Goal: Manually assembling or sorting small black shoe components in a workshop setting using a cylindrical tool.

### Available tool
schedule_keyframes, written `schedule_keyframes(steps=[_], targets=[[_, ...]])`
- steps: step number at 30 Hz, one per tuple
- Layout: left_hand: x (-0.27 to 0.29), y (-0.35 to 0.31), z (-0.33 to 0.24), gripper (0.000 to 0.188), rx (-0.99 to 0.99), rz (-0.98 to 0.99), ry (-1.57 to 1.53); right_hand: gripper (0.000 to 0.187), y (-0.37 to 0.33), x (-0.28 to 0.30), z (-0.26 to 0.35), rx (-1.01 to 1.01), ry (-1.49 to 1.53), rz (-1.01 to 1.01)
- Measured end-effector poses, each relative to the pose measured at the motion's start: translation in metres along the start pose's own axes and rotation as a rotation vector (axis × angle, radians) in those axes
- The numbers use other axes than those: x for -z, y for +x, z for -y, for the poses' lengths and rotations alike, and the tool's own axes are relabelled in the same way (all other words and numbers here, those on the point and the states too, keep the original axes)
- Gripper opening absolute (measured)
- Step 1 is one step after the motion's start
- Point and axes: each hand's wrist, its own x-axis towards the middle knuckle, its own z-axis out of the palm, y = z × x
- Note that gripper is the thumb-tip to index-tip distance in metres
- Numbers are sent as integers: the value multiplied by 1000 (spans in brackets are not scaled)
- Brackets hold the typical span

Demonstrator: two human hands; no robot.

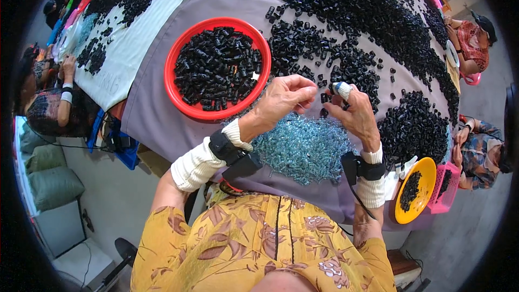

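Observation:
My left hand (284, 100) hovers above the near part of the table, thumb and fingers pinched together; whatever sits between the tips is too small to make out. Facing it, my right hand (354, 113) grips a small black plastic piece (325, 98) between thumb and fingers, and one finger wears a white wrap. Below both hands lies a heap of tiny shiny blue coil-like pieces (303, 148). Left of my left hand stands a round red basin (168, 78) filled with black plastic pieces (216, 67). More black pieces (346, 73) lie loose beyond my right hand.
A grey cloth (162, 124) covers the table. Large black heaps (373, 16) spread over its far side. At the right edge are a yellow basin (427, 184) and a pink basket (446, 186). People sit along the right side and at another table (162, 8) on the left.

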Motion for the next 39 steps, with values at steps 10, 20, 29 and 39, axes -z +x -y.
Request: schedule_keyframes(steps=[10, 20, 29, 39], targets=[[22, -1, -17, 17, -75, -108, -251, 20, 26, -7, 1, 73, 45, -129], [41, -11, -26, 18, -91, -120, -327, 13, 57, -54, -15, 220, -201, 82], [46, -10, -19, 20, -80, -104, -390, 13, 49, -58, -34, 307, -325, 7], [41, -6, -19, 17, -78, -122, -349, 12, 29, -48, -21, 166, -197, 100]])
